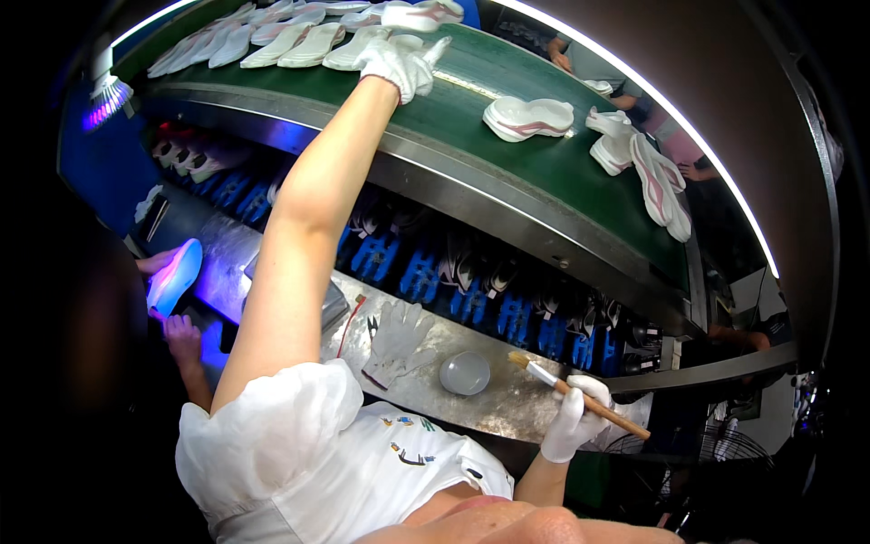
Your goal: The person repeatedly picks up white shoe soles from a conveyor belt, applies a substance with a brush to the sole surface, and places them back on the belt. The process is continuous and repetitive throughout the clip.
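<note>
My left hand (399,68), in a white knit glove, is stretched far out over a green conveyor belt (453,127). Its fingers are spread, beside a white shoe sole (352,50) and just below another pale sole (421,14); whether it touches either one is unclear. In my right hand (573,422), also gloved in white, is a paintbrush (603,412) with a wooden handle, its bristles pointing up and left. Left of the bristles, a translucent round bowl (465,373) sits on the metal worktable (507,408). A grey glove (399,335) lies left of the bowl.
Several white soles (231,45) line the belt's left; a pair (528,118) and more soles (657,186) lie right. Blue racks (467,299) with shoe uppers run beneath. A co-worker's hands (181,340) hold a glowing sole (174,276) at left. A red-handled brush (350,325) lies nearby.
</note>
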Available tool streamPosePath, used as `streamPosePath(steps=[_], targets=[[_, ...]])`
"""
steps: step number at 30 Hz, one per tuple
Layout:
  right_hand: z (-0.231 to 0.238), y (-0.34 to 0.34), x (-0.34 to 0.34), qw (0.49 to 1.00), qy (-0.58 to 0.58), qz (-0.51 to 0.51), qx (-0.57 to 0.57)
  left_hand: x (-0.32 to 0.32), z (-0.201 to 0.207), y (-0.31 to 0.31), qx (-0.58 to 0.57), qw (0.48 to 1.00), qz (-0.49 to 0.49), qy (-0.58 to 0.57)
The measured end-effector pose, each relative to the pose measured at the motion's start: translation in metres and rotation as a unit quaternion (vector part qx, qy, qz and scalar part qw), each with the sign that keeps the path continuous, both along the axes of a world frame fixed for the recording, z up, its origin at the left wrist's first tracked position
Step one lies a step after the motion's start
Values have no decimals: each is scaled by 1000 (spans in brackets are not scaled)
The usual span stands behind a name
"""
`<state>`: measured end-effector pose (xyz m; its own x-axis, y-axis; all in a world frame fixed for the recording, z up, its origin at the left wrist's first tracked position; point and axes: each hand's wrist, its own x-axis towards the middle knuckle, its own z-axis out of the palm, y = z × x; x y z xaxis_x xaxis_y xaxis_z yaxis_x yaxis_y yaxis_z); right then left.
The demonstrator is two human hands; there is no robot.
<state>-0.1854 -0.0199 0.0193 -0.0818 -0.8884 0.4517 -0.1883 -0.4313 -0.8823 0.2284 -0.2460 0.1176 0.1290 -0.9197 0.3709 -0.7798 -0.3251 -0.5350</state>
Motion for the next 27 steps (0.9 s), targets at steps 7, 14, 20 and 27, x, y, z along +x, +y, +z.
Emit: streamPosePath(steps=[7,14,20,27], targets=[[-16,-2,-15,1000,1,-26,12,-129,9,-18,81,791,-231,560],[-21,5,-17,999,-15,-33,36,-111,-33,8,-36,800,-245,547],[-25,5,-24,998,-26,-35,35,-107,-56,128,-234,601,-263,717],[-17,0,-24,994,-67,-72,44,-145,-72,152,44,-221,-317,921]])
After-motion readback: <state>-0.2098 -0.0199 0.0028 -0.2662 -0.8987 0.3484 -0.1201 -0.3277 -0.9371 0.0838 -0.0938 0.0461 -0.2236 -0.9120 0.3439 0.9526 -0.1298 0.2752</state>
